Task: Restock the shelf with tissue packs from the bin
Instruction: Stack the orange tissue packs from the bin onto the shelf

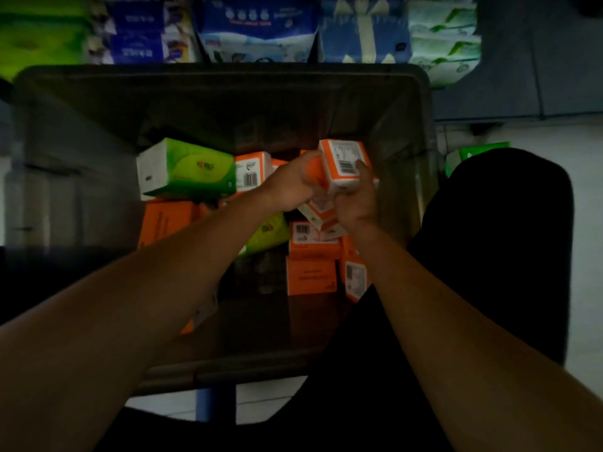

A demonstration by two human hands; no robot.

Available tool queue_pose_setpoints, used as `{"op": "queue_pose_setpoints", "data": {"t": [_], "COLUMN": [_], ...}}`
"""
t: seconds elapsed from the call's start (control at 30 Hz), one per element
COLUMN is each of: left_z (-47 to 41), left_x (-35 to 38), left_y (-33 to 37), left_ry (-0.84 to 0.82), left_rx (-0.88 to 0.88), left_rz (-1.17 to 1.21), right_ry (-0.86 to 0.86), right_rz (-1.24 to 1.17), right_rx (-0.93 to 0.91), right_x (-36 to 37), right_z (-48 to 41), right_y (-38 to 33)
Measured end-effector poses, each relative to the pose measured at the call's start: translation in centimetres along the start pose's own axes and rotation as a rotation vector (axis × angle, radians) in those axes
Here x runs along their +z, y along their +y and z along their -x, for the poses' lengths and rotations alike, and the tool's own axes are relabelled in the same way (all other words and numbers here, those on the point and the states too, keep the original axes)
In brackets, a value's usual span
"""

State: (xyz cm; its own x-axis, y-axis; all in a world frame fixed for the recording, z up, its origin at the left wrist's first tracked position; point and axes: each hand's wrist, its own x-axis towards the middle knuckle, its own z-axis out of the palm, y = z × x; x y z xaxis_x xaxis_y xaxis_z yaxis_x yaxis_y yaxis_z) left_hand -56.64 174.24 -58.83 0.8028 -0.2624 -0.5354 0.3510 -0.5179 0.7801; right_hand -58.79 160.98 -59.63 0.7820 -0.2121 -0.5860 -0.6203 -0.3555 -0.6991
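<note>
Head view looks down into a big dark bin (228, 73), and both bare arms reach into it. The left hand (292, 187) and the right hand (357, 205) hold one orange tissue pack (346, 161) together, up above the pile in the bin. The left fingers (310, 156) curl round its left side. The right fingers (363, 169) grip its white end, the one with the black bar code, which is turned up to the camera. Just under it a second orange pack (318, 208) sits between the two hands; I cannot tell if a hand grips it too. A green tissue pack (189, 168) lies tilted at the left of the bin, on top of other orange packs (311, 275). A yellow-green pack (272, 231) peeks out under the left wrist. Past the far rim stand rows of blue, white and green shelf packs (261, 27), a bit blurry. At the right is a dark trouser leg (505, 239), with a small green pack (479, 151) behind it on the pale floor (587, 223).
</note>
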Motion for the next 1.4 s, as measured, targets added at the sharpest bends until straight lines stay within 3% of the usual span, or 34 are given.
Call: {"op": "queue_pose_setpoints", "data": {"t": [0.13, 0.23, 0.3, 0.43, 0.53, 0.7, 0.8, 1.03, 1.4], "left_z": [0.4, 0.7, 1.2, 2.9, 4.8, 9.1, 11.9, 17.5, 23.6], "left_x": [-0.6, -1.5, -2.2, -4.0, -5.7, -8.7, -10.4, -12.7, -17.6], "left_y": [-2.0, -2.9, -3.3, -3.3, -2.6, -2.0, -1.6, 0.3, 6.3], "left_ry": [0.021, 0.071, 0.084, 0.166, 0.271, 0.229, 0.309, 0.356, 0.624], "left_rx": [-0.02, -0.069, -0.095, -0.116, -0.164, -0.301, -0.255, -0.129, 0.194], "left_rz": [-0.049, -0.052, -0.037, 0.049, 0.115, 0.275, 0.379, 0.336, 0.587], "right_ry": [0.167, 0.241, 0.238, 0.011, -0.151, -0.536, -0.557, -0.451, -0.361], "right_rz": [0.135, 0.408, 0.426, 0.033, -0.069, -0.125, -0.101, -0.033, -0.171], "right_rx": [-0.141, -0.227, -0.317, -0.323, -0.243, -0.143, -0.224, -0.47, -0.806], "right_x": [0.3, 0.6, 0.7, 1.0, 0.8, 0.2, 0.9, 2.1, 1.6], "right_z": [0.7, 1.1, 1.3, 2.1, 3.2, 5.3, 6.5, 10.0, 15.0], "right_y": [-0.4, -0.9, -1.0, -1.7, -2.8, -5.3, -6.5, -9.4, -19.4]}}
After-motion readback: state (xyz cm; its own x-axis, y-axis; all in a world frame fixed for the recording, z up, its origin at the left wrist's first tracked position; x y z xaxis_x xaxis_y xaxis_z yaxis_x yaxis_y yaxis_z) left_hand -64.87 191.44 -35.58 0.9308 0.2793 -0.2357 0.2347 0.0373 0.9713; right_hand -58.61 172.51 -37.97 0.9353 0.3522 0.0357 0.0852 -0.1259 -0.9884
